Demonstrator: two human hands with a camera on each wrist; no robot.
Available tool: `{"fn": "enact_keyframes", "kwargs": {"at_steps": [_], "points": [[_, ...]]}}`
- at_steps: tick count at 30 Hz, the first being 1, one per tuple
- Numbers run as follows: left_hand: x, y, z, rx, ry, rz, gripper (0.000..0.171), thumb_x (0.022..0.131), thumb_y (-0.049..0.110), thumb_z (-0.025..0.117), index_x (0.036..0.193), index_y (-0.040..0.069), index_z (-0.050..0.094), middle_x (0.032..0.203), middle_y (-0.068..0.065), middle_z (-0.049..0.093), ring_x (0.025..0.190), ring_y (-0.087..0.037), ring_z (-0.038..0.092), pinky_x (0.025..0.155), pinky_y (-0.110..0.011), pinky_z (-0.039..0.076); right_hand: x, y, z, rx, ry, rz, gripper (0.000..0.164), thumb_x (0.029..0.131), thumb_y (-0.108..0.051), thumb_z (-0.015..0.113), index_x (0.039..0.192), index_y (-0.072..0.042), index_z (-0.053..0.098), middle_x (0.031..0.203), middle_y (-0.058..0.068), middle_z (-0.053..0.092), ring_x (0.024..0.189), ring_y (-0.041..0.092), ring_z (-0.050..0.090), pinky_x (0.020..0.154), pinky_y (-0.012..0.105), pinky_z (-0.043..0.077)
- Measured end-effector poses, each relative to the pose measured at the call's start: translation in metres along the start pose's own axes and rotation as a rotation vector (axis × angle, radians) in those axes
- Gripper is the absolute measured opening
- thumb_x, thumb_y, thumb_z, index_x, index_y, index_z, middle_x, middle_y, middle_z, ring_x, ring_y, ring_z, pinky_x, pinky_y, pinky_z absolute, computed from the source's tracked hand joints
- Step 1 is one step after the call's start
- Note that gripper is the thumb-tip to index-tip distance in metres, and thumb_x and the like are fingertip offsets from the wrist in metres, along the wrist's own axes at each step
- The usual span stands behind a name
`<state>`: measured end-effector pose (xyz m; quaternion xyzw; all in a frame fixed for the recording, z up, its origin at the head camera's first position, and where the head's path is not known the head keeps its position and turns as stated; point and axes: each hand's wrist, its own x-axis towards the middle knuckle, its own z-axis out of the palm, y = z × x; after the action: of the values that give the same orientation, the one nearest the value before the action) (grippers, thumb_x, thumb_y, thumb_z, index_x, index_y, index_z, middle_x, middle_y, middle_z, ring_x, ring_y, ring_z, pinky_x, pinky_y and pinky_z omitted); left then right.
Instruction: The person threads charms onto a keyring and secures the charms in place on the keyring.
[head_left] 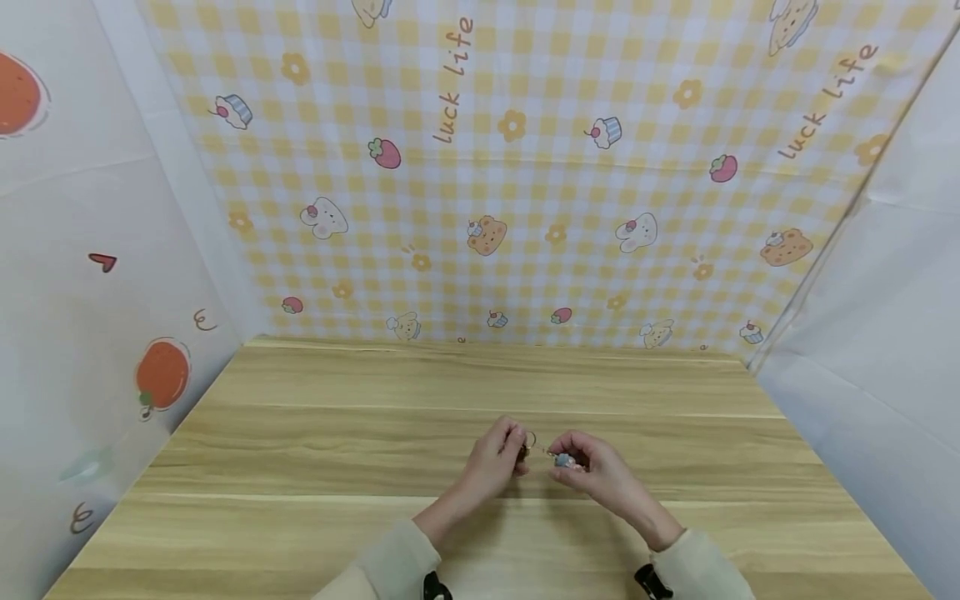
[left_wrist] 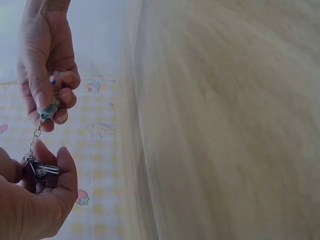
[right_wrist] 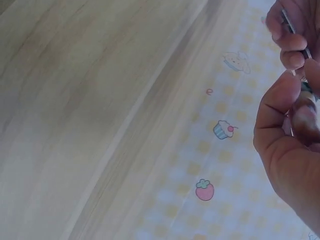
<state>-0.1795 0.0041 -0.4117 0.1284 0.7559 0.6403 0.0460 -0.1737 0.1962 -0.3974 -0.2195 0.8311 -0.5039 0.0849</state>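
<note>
My left hand (head_left: pixel 491 462) holds a small bunch of metal keys (left_wrist: pixel 45 170), mostly tucked among its fingers. A thin ring (head_left: pixel 531 438) stands out above those fingertips in the head view. My right hand (head_left: pixel 603 475) pinches a small pale-blue and pink figurine charm (head_left: pixel 565 460) between thumb and fingers. From the charm, a short chain (left_wrist: pixel 36 134) runs across to the keys, spanning the narrow gap between both hands. In the right wrist view the flat edge of a key (right_wrist: pixel 289 24) shows between the left fingers, while the charm is largely hidden by my right hand.
Both hands are above a wood-grain table (head_left: pixel 337 450). A yellow checked cloth (head_left: pixel 555 183) with cartoon prints hangs behind its far edge. Pale cloth walls, one on the left (head_left: pixel 67 292) and one on the right (head_left: pixel 885 358), flank the table.
</note>
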Motion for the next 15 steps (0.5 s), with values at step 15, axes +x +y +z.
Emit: {"fn": "enact_keyframes", "kwargs": {"at_steps": [15], "points": [[0.008,-0.014,-0.027,0.213,-0.015,0.034,0.013,0.094,0.017,0.057,0.088,0.006,0.062,0.077,0.001,0.057,0.066,-0.007,0.049,0.054,-0.020,0.042,0.013,0.010,0.003,-0.220,0.045,-0.084,0.018,0.084,-0.002,0.067,0.100,0.004,0.061,0.090,0.007,0.065,0.079,0.003,0.057,0.068,0.020,0.051]]}}
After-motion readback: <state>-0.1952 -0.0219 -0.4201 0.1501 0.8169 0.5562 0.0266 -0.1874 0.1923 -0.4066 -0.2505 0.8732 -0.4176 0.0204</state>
